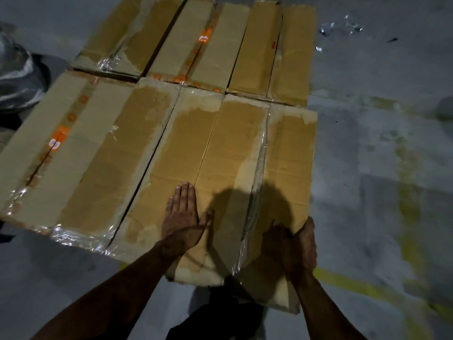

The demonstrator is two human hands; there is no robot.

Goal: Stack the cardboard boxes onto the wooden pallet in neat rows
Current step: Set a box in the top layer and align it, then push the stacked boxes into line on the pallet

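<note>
While the left hand (182, 218) lies flat with its fingers straight on top of the near brown cardboard box (220, 173), the right hand (297, 244) curls round that box's near right corner, thumb on top and fingers down the side; both hands touch the same box; this box sits at the right end of the near row, and its near edge pokes out past the box beside it; clear shiny tape (255, 182) runs down its top; just to its left, touching it, lies a long brown cardboard box with orange stickers (73, 155); behind these two, a far row of three more brown cardboard boxes (196, 42) lies side by side, close against the near row; the boxes cover what is under them, so I cannot tell if wood is below; all around is a grey concrete floor (380, 119) with worn yellow paint lines (407, 212); small shiny scraps (340, 28) lie on the floor, well apart from the boxes.
</note>
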